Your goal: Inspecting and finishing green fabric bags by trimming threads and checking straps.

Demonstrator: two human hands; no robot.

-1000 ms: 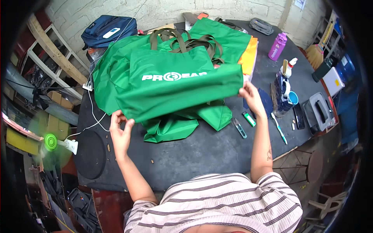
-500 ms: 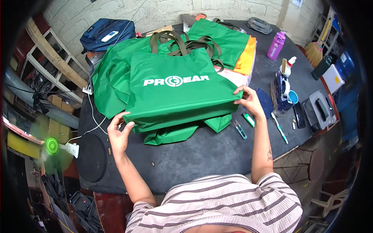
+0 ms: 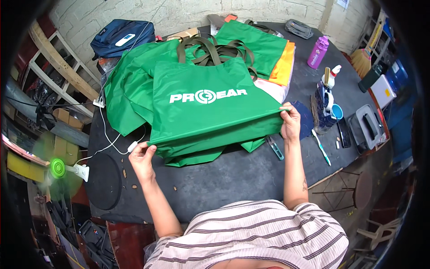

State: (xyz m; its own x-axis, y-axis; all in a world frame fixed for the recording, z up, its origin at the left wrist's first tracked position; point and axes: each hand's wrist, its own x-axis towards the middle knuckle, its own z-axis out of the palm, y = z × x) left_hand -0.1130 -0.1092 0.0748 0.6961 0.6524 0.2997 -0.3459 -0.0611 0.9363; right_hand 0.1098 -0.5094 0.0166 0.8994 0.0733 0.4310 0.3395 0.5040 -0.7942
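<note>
A green tote bag (image 3: 210, 114) with a white printed logo and dark olive straps is spread out before me, its straps toward the wall. My left hand (image 3: 142, 157) pinches its near left bottom corner between thumb and fingers. At the near right corner my right hand (image 3: 290, 122) grips the fabric the same way. The bottom panel hangs as a fold between both hands. Beneath it lies another piece of green fabric (image 3: 195, 158), partly hidden. More green bags (image 3: 127, 92) are heaped behind and to the left.
Thread snips (image 3: 274, 148), a toothbrush (image 3: 321, 150) and a blue-handled holder (image 3: 323, 105) lie on the right. A purple bottle (image 3: 317, 53) stands farther back. Orange fabric (image 3: 285, 67) sits beneath another green bag. At left are a blue backpack (image 3: 117, 38), a white cable (image 3: 106, 130) and a spinning fan (image 3: 58, 168).
Both hands have shifted right with the bag, whose bottom edge is now stretched wider. The right hand has come nearer and now covers the green lighter-like item. A white cable switch shows beside the left hand.
</note>
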